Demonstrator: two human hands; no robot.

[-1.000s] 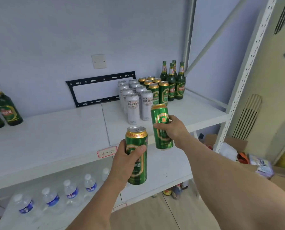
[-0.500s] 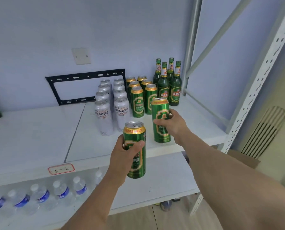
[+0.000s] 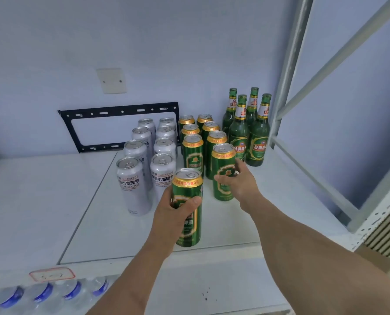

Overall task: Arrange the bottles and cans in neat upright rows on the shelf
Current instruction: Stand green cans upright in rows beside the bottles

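both green cans (image 3: 223, 173) nearer shelf (image 3: 53, 201)

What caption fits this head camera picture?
Left hand and right hand each add a green beer can to the rows on the white shelf.

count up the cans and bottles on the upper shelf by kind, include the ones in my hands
silver cans: 8
green cans: 8, counting the one in the left hand and the one in the right hand
green glass bottles: 4
total: 20
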